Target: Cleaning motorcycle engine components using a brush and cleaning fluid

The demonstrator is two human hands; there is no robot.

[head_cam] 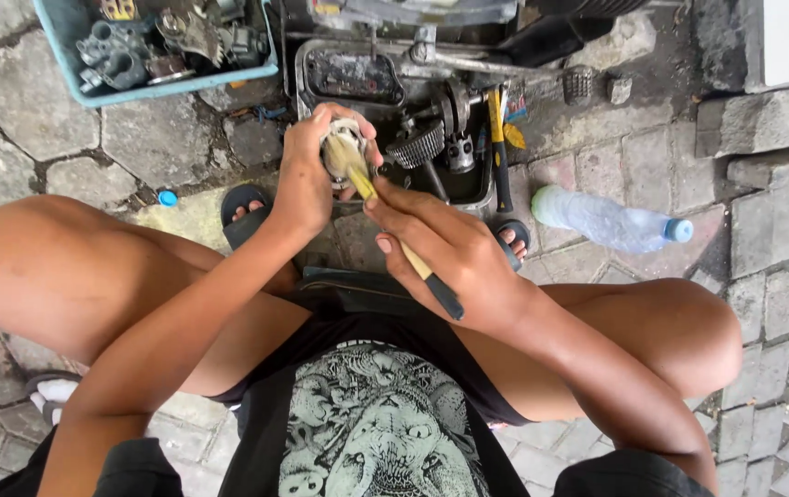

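A blue tray of metal parts [150, 87] is seen at upper left. A small round part [344, 152] is clasped by the left hand [307, 179] over the dark metal pan [394, 110]. A brush [392, 230] is gripped by the right hand [454, 253], its bristles pointed up-left onto the part, its handle slanting down-right. A plastic bottle [606, 221] is lying to the right.

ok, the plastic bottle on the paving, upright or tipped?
Tipped. The plastic bottle lies on its side on the stone paving, blue cap on and pointing right, beside the tray of parts.

Clear plastic bottle [608, 221] with blue cap lies on the paving at right; no labels, signs or screens.
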